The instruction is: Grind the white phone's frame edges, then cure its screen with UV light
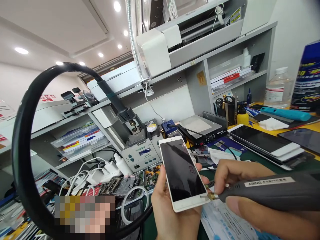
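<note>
Nearby, right hand (277, 217): fingers and thumb closed round a dark grey pen-like tool (275, 196), gripping it close to the front end.
Pen-like tool: enters from the right edge, a pale label reading "ABING" along its side; its brass-coloured nose points left, the thin tip at the lower right corner of a white phone (183, 173); whether tip and phone touch, I cannot tell.
Left hand (173, 221): half curled beneath the phone, supporting it, thumb along the left edge and fingertips showing past the right.
White phone: in the left hand, just right of the view's middle, tilted, dark screen facing up towards the camera.
Packet (222, 220): blue and white, lying below the tool.
Black hose (22, 133): a big loop on the left, rising from the bottom and bending over to a nozzle end.
White ring (122, 208): left of the left hand, near a circuit board (155, 175).
Stacked phones (265, 140): beyond the right hand, the top one white-framed.
Control box (140, 158): behind the phone, with a small display.
Yellow bottle (242, 117): farther back, right of a flat device (201, 126).
Shelf (208, 78): at the back, a large machine (200, 36) on top.
Ceiling lights (117, 6): farthest, glowing.
</note>
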Action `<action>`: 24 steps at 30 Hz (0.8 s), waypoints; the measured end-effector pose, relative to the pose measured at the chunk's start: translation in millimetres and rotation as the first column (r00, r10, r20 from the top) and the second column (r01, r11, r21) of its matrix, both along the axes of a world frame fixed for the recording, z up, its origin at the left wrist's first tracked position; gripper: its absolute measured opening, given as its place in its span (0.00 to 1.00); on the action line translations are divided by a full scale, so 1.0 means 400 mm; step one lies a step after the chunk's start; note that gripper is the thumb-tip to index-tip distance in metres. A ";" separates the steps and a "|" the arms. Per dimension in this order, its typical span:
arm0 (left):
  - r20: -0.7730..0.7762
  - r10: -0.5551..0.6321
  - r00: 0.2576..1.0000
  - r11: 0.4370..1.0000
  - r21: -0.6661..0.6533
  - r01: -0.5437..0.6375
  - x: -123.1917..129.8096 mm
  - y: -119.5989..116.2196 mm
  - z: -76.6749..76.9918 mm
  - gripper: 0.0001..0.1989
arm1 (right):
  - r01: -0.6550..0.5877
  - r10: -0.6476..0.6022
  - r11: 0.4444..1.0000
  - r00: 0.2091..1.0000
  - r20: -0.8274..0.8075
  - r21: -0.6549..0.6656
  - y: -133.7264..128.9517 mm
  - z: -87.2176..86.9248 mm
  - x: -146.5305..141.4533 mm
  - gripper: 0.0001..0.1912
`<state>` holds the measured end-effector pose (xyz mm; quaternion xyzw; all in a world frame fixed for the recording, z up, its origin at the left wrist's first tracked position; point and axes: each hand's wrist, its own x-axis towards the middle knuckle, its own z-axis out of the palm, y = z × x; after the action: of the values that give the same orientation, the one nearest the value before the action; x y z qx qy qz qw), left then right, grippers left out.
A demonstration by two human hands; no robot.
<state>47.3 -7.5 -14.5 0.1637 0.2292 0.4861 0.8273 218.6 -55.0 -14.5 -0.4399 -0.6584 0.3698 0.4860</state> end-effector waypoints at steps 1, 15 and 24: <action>-0.006 -0.005 1.000 1.000 0.005 0.005 -0.001 -0.001 -0.001 0.27 | -0.016 0.016 1.000 1.000 -0.014 0.016 0.004 0.006 -0.002 0.07; -0.004 -0.039 0.999 0.999 0.019 0.039 -0.010 0.004 -0.014 0.26 | -0.043 0.044 0.999 0.999 -0.019 0.028 0.023 0.009 -0.013 0.03; -0.036 0.068 0.997 0.994 -0.086 -0.071 0.011 -0.008 0.003 0.25 | -0.058 0.041 0.984 0.994 -0.102 -0.171 0.009 0.011 -0.008 0.07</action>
<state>51.7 -10.7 -13.1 0.1272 0.2693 0.5013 0.8124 215.3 -51.5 -10.3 -0.4454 -0.6098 0.4587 0.4683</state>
